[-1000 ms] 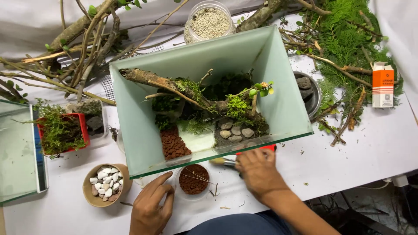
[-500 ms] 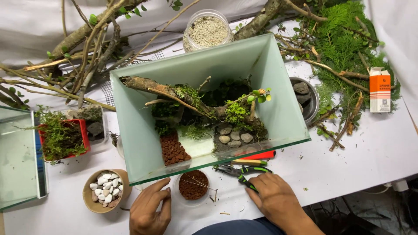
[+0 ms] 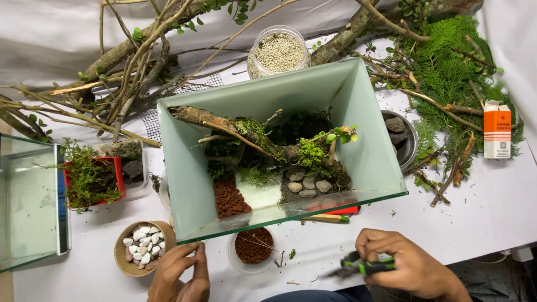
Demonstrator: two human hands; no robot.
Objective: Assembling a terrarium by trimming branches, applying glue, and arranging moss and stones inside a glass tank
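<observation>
Below the glass tank [image 3: 279, 156], right hand [image 3: 405, 263] clamped on green-handled cutters [image 3: 358, 267], tips pointing left twd open left hand [image 3: 182, 274], which rests nr the pebble bowl [image 3: 140, 249].

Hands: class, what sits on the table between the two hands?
In the head view, a clear cup of reddish-brown granules sits between left hand and right hand.

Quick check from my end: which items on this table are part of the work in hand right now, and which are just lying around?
In use:
- right hand gripping the green-handled tool
- left hand resting by the bowl of white pebbles
- glass tank with driftwood, moss and stones
- cup of red-brown granules

Lying about:
- orange carton
- jar of pale grit
- loose branches
- empty glass tank
</observation>
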